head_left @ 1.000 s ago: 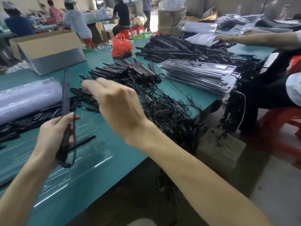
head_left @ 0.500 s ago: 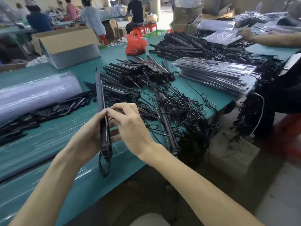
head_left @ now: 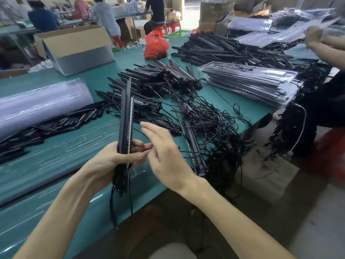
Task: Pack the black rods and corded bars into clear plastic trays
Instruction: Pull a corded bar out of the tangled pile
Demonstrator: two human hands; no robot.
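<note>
Your left grip (head_left: pixel 115 161) holds black bars (head_left: pixel 126 116), one edged with a row of pale dots. Beneath it the surface (head_left: pixel 130 57) is teal. Far beyond it sit a red bag (head_left: pixel 155 46) and a brown cardboard box (head_left: pixel 74 40).

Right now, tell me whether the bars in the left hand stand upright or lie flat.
Roughly upright: the left hand grips the bars near their lower end, and their cords dangle below it.

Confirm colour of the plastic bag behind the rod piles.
The bag is red; head view shows it best.
</note>
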